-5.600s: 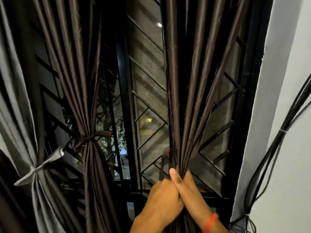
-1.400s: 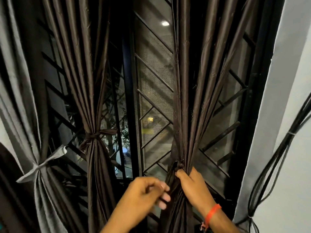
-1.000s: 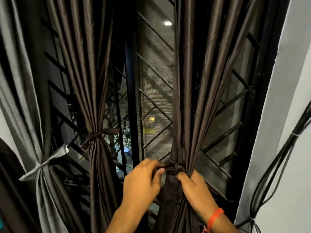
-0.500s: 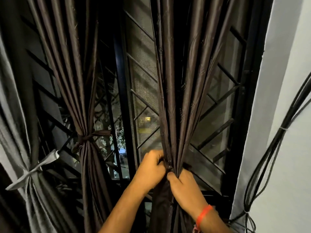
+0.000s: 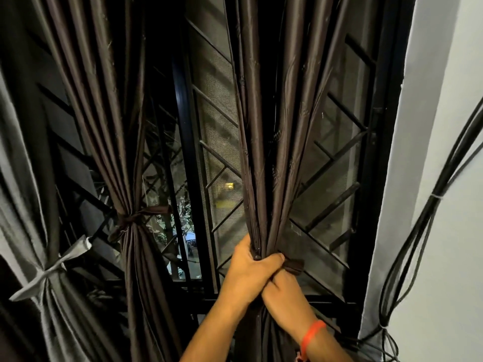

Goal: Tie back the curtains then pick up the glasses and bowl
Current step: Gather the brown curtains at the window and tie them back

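A dark brown curtain [image 5: 271, 126] hangs gathered at the right of the window. My left hand [image 5: 251, 273] wraps around its bunched waist. My right hand [image 5: 287, 296], with an orange band on the wrist, lies just under and partly behind the left and grips the same bundle. A short end of the brown tie strip [image 5: 294, 266] sticks out to the right of my fingers. Another brown curtain [image 5: 130, 231] in the middle is tied with a brown strip. The grey curtain [image 5: 44, 273] at the left is tied with a grey strip. No glasses or bowl are in view.
A black window frame [image 5: 188, 158] with diagonal grille bars and mesh stands behind the curtains. A white wall [image 5: 449, 178] runs down the right side, with a bundle of black cables [image 5: 428, 212] hanging along it.
My left hand has closed over the front of the curtain bundle and now overlaps my right hand. A tie end now pokes out at the right. The camera has shifted slightly.
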